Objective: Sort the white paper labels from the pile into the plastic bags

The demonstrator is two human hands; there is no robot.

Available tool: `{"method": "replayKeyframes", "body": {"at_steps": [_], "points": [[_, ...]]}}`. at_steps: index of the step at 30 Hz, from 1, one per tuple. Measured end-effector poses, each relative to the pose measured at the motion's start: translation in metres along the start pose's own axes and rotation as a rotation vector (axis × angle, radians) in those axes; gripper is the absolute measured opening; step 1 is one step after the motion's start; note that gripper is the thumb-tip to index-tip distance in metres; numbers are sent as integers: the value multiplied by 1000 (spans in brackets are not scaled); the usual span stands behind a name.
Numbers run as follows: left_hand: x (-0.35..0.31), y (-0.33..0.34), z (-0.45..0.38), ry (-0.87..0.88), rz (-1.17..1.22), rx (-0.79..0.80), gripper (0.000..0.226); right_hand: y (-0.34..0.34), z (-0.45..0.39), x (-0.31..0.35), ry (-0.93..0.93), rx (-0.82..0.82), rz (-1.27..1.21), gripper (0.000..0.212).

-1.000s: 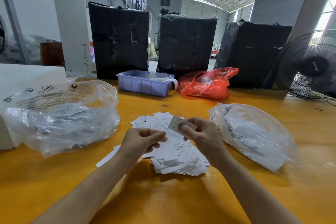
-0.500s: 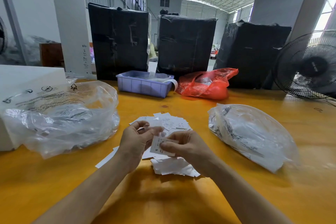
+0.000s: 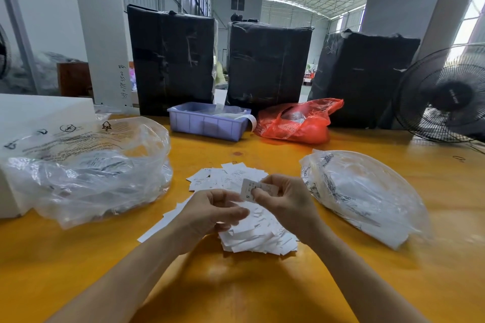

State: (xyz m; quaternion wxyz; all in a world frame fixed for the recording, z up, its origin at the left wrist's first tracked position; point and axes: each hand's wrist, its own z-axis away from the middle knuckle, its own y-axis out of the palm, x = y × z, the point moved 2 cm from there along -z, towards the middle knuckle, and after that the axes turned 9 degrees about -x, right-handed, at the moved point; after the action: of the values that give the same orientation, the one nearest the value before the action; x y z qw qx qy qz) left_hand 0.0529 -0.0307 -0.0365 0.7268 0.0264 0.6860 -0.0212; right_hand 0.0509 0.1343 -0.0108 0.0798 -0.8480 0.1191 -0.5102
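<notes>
Now the right hand (image 3: 286,202) pinches one label (image 3: 249,189) above the pile (image 3: 257,238), apparently reading it; left hand (image 3: 210,214) loosely curled, holding unclear. Next, judge which bag, left (image 3: 86,165) or right (image 3: 367,194).

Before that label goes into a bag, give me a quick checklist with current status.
1. Right hand pinches a single label: ok.
2. Size mark readable, an S shows: ok.
3. Left hand, fingers curled over the pile, holding anything: cannot tell.
4. Left clear bag mouth open toward the hands: cannot tell.
5. Right clear bag within reach beside the pile: ok.
</notes>
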Motion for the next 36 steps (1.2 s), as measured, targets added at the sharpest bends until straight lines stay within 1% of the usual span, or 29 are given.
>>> {"method": "replayKeyframes", "body": {"at_steps": [2, 4, 8, 9, 11, 13, 16, 21, 24, 27, 36], "points": [[-2, 1, 1, 46, 1, -1, 31, 0, 1, 2, -45, 47, 57, 16], [-3, 0, 0, 83, 41, -68, 27, -1, 2, 2, -59, 59, 66, 13], [-5, -3, -1, 115, 92, -203, 24, -3, -1, 1, -31, -36, 17, 6], [-6, -4, -1, 115, 75, -225, 23, -4, -1, 1, -22, -66, -15, 6], [-5, -4, -2, 117, 41, -244, 20, -6, -2, 2, -30, -109, -72, 13], [-5, -4, -2, 126, 24, -247, 21, -7, -2, 3, -41, -141, -106, 17], [-5, -2, 0, 138, -5, -232, 26, -7, -2, 5, -56, -172, -116, 16], [-5, 0, 1, 149, -39, -190, 28, -6, 0, 6, -64, -133, -52, 16], [-6, 0, 0, 148, -41, -171, 25, -6, 0, 5, -63, -102, 21, 13], [-5, 0, 0, 158, -46, -143, 28, -6, 0, 4, -68, -74, 87, 13], [-4, 1, -1, 166, -3, -126, 27, -6, -1, 3, -77, -75, 65, 14]]}}
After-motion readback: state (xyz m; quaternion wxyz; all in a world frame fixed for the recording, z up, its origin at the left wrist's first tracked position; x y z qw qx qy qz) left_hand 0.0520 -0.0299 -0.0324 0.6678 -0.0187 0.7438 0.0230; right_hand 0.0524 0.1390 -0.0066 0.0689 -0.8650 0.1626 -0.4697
